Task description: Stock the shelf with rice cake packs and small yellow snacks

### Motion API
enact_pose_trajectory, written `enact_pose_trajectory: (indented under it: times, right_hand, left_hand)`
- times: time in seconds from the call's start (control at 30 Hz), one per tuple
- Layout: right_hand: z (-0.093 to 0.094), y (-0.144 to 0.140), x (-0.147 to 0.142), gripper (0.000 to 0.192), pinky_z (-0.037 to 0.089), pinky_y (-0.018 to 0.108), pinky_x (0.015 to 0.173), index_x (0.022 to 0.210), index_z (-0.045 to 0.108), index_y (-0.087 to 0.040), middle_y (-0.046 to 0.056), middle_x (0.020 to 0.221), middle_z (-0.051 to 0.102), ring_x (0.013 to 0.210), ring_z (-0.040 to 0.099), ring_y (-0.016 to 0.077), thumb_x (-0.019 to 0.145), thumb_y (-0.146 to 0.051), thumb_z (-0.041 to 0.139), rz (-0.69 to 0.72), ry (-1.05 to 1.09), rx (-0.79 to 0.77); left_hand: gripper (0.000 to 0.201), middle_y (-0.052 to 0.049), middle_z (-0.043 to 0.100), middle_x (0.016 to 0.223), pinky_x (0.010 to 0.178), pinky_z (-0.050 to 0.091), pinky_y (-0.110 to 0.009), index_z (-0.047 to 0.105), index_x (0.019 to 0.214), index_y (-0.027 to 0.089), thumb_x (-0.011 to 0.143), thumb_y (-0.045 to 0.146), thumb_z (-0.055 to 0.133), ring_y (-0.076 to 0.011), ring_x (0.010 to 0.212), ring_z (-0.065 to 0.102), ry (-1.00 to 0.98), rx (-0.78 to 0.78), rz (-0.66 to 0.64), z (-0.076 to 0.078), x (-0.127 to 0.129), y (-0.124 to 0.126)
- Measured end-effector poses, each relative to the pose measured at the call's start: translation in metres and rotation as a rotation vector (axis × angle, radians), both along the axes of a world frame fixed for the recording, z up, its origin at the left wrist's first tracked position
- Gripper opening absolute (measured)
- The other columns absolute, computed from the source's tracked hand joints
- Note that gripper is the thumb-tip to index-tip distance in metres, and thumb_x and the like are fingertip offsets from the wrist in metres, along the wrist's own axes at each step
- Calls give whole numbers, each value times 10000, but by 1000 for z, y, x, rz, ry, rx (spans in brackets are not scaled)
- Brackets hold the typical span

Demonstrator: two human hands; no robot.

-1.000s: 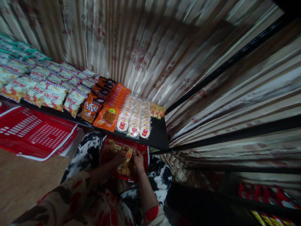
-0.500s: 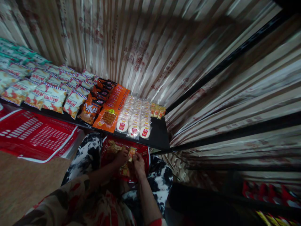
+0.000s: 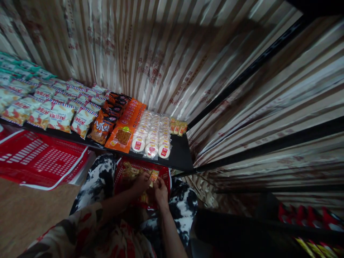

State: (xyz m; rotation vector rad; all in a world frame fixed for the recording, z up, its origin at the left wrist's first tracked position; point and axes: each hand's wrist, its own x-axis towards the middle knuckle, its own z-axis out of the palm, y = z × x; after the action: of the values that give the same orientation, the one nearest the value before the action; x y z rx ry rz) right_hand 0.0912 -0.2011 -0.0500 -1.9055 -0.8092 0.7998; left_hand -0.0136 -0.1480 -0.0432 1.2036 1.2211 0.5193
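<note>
nearest: patterned sleeve (image 3: 88, 218) on the left arm, right forearm bare, black-and-white trousers (image 3: 100, 172) with knees apart. red basket (image 3: 146, 164) sits between the knees, just below the front edge of the shelf. both hands are over it. left hand (image 3: 142, 182) comes in from the left, right hand (image 3: 161, 191) from the right, and they meet at 1 small yellow packet (image 3: 154, 175) with an orange-red label. grip: packet is pinched between the fingertips of both hands, left at its left edge, right at its lower right; exact finger placement too dark to read. packet is above the basket, label up, tilted. loose packets (image 3: 130, 169) in similar gold-yellow wrap lie jumbled in the basket, left of and under the hands. second red basket (image 3: 51, 152) to the left, partly under the shelf. black shelf (image 3: 180, 152) beyond the hands, bare at its front right corner. on it, right to left: yellow packets (image 3: 178, 128) at the back, 3 columns of round white crackers (image 3: 151, 148) in clear wrap, flat orange bag (image 3: 122, 134), orange-brown bags (image 3: 100, 125), white bags (image 3: 61, 116) with striped edges, green bags (image 3: 24, 68) at far left. behind all: pleated curtain (image 3: 150, 46).
</note>
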Motion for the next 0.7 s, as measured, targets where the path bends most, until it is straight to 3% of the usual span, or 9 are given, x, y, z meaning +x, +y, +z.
enact_pose_trajectory:
  times: [0.27, 0.57, 0.7]
  right_hand:
    - [10, -6, 5, 437, 504, 314, 833, 1041, 638, -163, 98, 994, 710, 924, 663, 220, 696, -405, 524, -17, -67, 42]
    - [24, -7, 20, 488, 501, 310, 845, 1120, 607, -159, 104, 1068, 692, 964, 657, 218, 726, -428, 501, -33, -58, 109]
    - [37, -4, 24, 515, 504, 319, 831, 1116, 614, -133, 117, 1027, 701, 925, 663, 229, 723, -444, 498, -61, -87, 114]
  left_hand:
    - [147, 25, 578, 715, 722, 440, -223, 495, 742, 193, 727, 48, 481, -116, 722, 563, 91, 236, -63, 26, 4, -2]
    - [97, 21, 590, 741, 715, 454, -228, 495, 770, 191, 757, 107, 543, -115, 734, 587, 102, 317, -82, 20, 26, 2]
    - [87, -8, 640, 808, 744, 462, -228, 527, 800, 180, 769, 99, 534, -121, 788, 613, 94, 308, -105, 32, 33, 6]
